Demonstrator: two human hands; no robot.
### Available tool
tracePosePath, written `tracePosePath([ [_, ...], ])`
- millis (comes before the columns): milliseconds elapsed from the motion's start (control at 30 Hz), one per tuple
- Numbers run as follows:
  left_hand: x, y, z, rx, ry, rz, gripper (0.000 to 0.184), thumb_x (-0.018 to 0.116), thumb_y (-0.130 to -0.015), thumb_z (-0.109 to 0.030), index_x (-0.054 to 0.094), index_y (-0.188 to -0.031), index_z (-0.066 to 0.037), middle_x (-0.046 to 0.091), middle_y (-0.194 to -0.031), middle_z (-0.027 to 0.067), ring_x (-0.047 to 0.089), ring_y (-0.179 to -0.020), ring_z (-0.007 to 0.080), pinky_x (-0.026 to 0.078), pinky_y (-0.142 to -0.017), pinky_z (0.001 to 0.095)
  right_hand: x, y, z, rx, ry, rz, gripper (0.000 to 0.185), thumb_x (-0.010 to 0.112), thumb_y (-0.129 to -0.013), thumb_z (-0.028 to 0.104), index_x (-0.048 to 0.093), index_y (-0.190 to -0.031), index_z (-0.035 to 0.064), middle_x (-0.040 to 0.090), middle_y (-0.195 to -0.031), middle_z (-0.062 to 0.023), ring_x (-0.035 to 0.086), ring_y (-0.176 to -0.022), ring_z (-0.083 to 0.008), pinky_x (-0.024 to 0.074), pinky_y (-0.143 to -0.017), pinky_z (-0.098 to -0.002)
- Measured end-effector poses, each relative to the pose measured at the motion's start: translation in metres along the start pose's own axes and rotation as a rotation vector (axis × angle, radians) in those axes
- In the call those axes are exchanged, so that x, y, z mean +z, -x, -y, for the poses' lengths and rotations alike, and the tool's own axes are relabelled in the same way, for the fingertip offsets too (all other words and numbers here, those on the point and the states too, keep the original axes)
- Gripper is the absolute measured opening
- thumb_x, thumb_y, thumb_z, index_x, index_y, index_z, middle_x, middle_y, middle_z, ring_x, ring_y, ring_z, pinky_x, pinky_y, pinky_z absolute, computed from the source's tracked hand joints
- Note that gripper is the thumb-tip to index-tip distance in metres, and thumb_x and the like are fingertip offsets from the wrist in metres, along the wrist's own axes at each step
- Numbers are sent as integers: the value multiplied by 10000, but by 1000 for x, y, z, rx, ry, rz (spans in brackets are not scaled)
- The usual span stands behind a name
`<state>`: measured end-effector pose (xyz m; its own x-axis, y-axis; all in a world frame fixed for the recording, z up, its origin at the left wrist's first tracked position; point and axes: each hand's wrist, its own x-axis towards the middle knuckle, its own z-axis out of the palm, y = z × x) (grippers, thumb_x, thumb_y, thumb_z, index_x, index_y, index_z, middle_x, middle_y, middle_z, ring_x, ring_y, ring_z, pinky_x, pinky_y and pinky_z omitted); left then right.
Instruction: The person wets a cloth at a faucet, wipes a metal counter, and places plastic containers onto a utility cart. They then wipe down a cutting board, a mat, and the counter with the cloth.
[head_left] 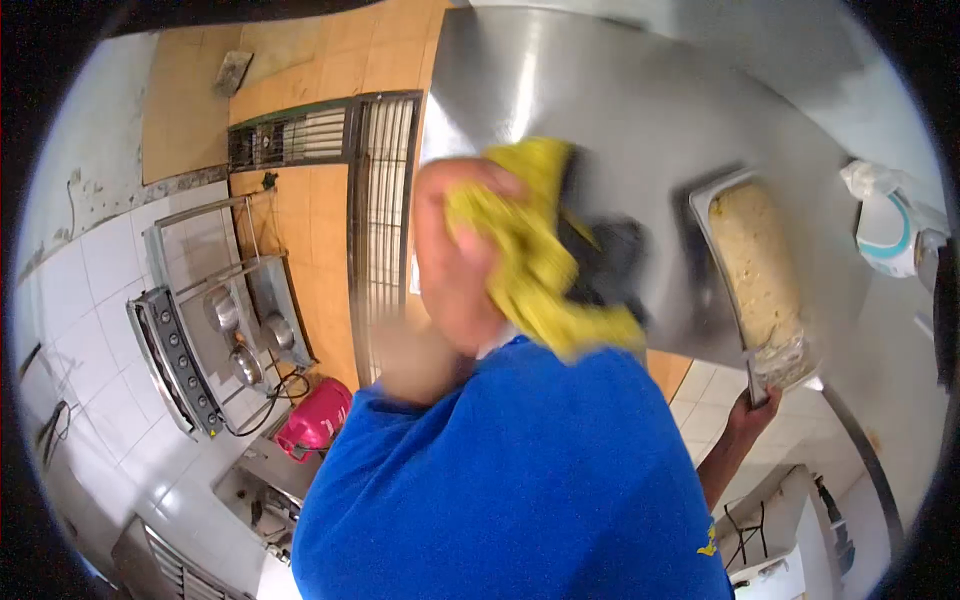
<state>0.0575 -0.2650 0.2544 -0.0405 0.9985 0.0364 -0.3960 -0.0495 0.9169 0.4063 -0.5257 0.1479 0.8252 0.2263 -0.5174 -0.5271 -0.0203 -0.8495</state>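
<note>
My left hand (462,255) is raised close to the camera, blurred, its fingers closed round a crumpled yellow cloth (540,250). The cloth hangs toward the right, and a blurred dark shape (605,250) shows behind it. My right hand (755,408) grips the near end of a long metal pan (722,240). A pale yellow food (755,255) with a rough surface fills most of that pan. At its near end the contents look scraped and thinner. The pan is over a stainless steel table (640,110); I cannot tell whether it rests there.
At left stands a gas stove (180,350) with several metal bowls (245,365) by it. A pink gas cylinder (313,418) is on the floor. A white and teal roll-like object (887,232) sits at the right. A barred door (385,210) stands beyond the table.
</note>
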Motion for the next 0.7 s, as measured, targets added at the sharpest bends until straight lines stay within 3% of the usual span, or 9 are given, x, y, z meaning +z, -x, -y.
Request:
tracePosePath([
  [33,16,17,-10,22,41,56,359,419,-887,-369,481,-935,-18,514,-817,120,469,-693,184,416,-653,308,-29,-22,-11,-186,258,146,194,538,-735,143,505,-882,21,502,-870,-66,494,-823,-172,427,-723,-296],
  [100,59,40,-62,-156,261,173,471,282,-901,-443,519,-782,-54,506,-670,149,430,-558,222,378,-537,348,-50,-33,-20,-188,282,178,158,528,-751,135,500,-862,26,503,-852,-64,503,-812,-174,432,-701,-298],
  [200,87,43,-96,-250,245,348,546,193,-923,-434,536,-697,-74,497,-597,161,407,-483,241,356,-481,370,-35,-27,-12,89,-98,134,68,513,-781,88,485,-799,29,509,-788,-44,527,-724,-162,465,-639,-265],
  [367,102,44,-120,-111,15,473,524,159,-954,-336,529,-689,-77,495,-608,148,415,-478,241,350,-488,377,-37,-39,-20,305,-138,196,86,555,-762,59,480,-754,19,543,-800,-68,569,-727,-171,524,-616,-276],
  [467,107,57,-118,20,101,463,466,193,-955,-318,529,-753,-66,516,-651,124,460,-516,238,371,-508,376,-20,-19,-17,382,-113,317,136,571,-757,77,504,-845,-2,547,-874,-95,574,-777,-201,527,-625,-283],
  [600,99,53,-83,203,89,589,309,352,-887,-271,542,-813,-39,545,-727,130,508,-619,260,406,-597,392,-57,-59,-50,366,-142,454,407,571,-724,58,451,-1104,-26,535,-1053,-129,553,-950,-273,493,-845,-373],
  [633,98,48,-70,308,44,621,278,392,-869,-260,546,-828,-32,552,-745,131,520,-645,266,415,-619,396,-26,-32,-34,344,-127,474,506,564,-695,37,409,-1172,-29,509,-1111,-141,519,-1006,-299,453,-901,-423],
  [667,98,42,-53,436,-12,646,252,432,-852,-248,549,-843,-25,560,-764,133,533,-671,272,424,-642,400,-28,-33,-38,367,-176,389,598,557,-683,40,347,-1239,-27,477,-1167,-151,504,-1010,-301,450,-889,-426],
  [700,99,34,-33,555,-80,663,234,472,-835,-236,552,-858,-18,567,-783,134,545,-697,277,432,-664,404,-38,-28,-42,483,-178,325,540,579,-682,62,394,-1183,-19,499,-1126,-149,513,-979,-295,450,-876,-413],
])
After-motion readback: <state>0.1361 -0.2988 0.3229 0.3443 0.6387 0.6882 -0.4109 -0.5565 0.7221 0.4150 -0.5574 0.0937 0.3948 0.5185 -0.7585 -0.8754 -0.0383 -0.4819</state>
